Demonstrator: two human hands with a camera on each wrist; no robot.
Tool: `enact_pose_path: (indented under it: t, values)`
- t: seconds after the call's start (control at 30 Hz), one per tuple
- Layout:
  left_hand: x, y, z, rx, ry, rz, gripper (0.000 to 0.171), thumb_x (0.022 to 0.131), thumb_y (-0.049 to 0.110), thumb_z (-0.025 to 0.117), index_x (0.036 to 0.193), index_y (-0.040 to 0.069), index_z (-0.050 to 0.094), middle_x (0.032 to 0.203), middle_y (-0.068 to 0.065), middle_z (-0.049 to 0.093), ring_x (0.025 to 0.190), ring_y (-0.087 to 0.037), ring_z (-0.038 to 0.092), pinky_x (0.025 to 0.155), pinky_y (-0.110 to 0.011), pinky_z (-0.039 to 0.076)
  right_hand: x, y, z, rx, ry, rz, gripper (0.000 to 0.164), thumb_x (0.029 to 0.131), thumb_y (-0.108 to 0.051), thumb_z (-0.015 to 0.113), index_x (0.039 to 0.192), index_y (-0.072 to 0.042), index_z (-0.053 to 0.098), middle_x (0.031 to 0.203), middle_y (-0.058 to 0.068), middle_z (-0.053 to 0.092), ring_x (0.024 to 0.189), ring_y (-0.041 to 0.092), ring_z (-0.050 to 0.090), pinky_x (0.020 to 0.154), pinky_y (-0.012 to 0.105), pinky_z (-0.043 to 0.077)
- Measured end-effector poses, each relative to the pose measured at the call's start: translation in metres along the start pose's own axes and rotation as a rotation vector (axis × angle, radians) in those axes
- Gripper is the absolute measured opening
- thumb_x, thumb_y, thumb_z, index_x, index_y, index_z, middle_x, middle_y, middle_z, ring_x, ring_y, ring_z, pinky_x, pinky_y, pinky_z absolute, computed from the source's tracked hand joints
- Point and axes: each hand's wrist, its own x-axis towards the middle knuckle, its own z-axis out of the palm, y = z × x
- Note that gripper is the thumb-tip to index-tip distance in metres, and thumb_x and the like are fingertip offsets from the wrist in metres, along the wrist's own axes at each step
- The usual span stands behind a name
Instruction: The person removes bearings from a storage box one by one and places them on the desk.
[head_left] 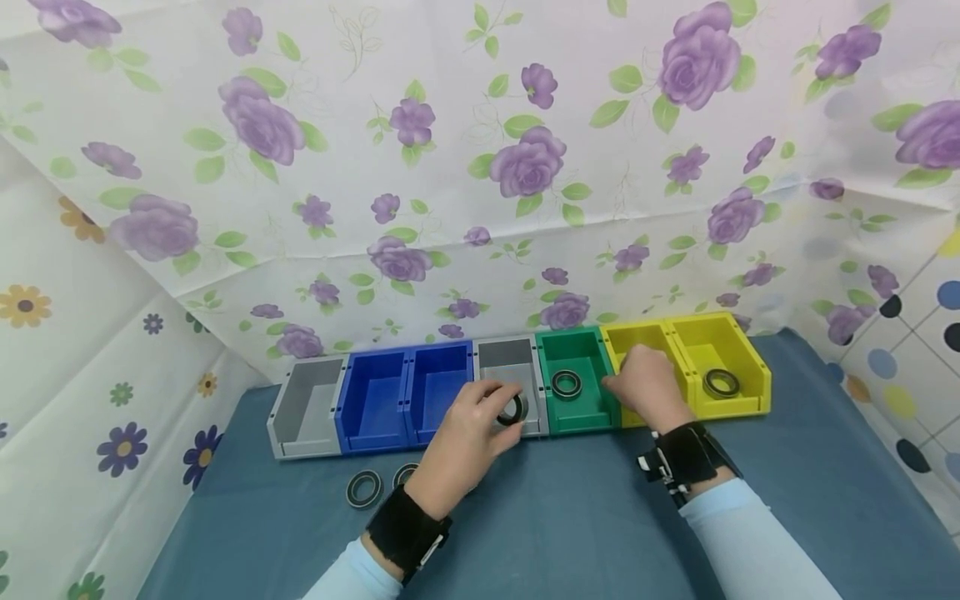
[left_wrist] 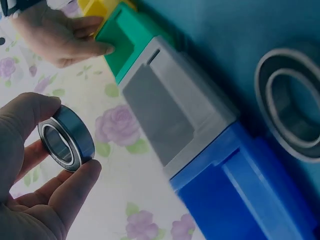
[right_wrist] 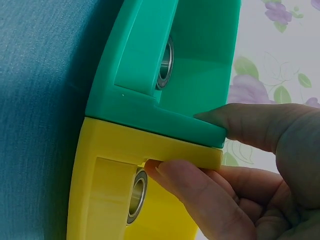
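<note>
My left hand (head_left: 467,433) pinches a ball bearing (left_wrist: 79,131) between thumb and fingertips, over the front of the grey bin (head_left: 491,354) in the middle of the row. My right hand (head_left: 651,385) straddles the adjoining side walls of the green bin (right_wrist: 200,65) and the left yellow bin (right_wrist: 107,195). In the right wrist view its thumb lies on the green side and its index finger on the yellow side, gripping the walls. One bearing (head_left: 566,396) lies in the green bin, and another bearing (right_wrist: 142,186) in the left yellow bin.
The right yellow bin (head_left: 738,407) holds a bearing (head_left: 722,394). Two blue bins (head_left: 375,442) and another grey bin (head_left: 306,448) extend the row leftward. Bearings (head_left: 363,502) lie on the blue cloth (head_left: 570,525) near my left forearm, partly hidden. A flowered sheet (head_left: 450,192) hangs behind.
</note>
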Motion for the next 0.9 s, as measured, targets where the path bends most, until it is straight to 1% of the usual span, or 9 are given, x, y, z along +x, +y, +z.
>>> enact_pose_path:
  t: [0.27, 0.4, 0.67, 0.9]
  values:
    - [-0.013, -0.001, 0.014, 0.018, -0.077, 0.03, 0.047, 0.083, 0.025, 0.069, 0.127, 0.019, 0.054, 0.114, -0.001, 0.049, 0.101, -0.011, 0.045, 0.078, -0.017, 0.041, 0.0, 0.0, -0.001, 0.0, -0.008, 0.012, 0.038, 0.081, -0.029, 0.069, 0.056, -0.008, 0.049, 0.048, -0.001, 0.035, 0.042, 0.015, 0.041, 0.042, 0.026, 0.035]
    - [-0.021, 0.0, 0.019, 0.033, -0.131, 0.025, 0.045, 0.084, 0.027, 0.068, 0.127, 0.019, 0.054, 0.111, 0.0, 0.049, 0.099, -0.009, 0.044, 0.079, -0.016, 0.04, 0.0, 0.0, 0.0, -0.005, -0.012, 0.017, 0.038, 0.081, -0.03, 0.069, 0.056, -0.008, 0.05, 0.048, -0.001, 0.035, 0.042, 0.015, 0.041, 0.042, 0.026, 0.035]
    - [-0.031, 0.002, 0.03, 0.066, -0.241, -0.014, 0.045, 0.084, 0.029, 0.068, 0.126, 0.018, 0.057, 0.111, 0.0, 0.051, 0.099, -0.009, 0.045, 0.08, -0.018, 0.042, 0.001, 0.0, 0.001, 0.004, -0.019, 0.029, 0.037, 0.081, -0.029, 0.069, 0.056, -0.009, 0.05, 0.048, -0.002, 0.034, 0.042, 0.014, 0.039, 0.041, 0.025, 0.034]
    - [-0.035, 0.005, 0.035, 0.088, -0.313, -0.045, 0.042, 0.083, 0.03, 0.068, 0.122, 0.018, 0.059, 0.11, -0.001, 0.053, 0.097, -0.008, 0.047, 0.077, -0.02, 0.044, 0.001, 0.0, 0.001, 0.007, -0.012, 0.023, 0.039, 0.08, -0.029, 0.069, 0.055, -0.009, 0.048, 0.048, -0.002, 0.034, 0.041, 0.014, 0.039, 0.041, 0.025, 0.034]
